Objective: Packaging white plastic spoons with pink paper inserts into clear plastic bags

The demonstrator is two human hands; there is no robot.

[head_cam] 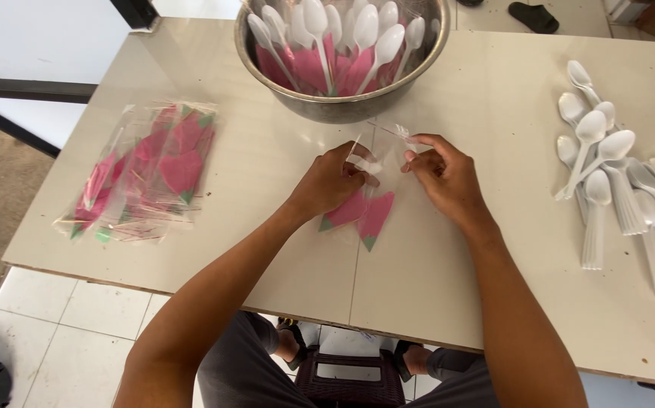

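A clear bag with pink leaf shapes is pinched at its top by the left hand and right hand, above the tabletop.

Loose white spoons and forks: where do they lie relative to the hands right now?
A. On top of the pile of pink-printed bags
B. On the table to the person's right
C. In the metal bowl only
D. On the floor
B: the loose white spoons and forks lie in a heap on the table, beyond the right hand.
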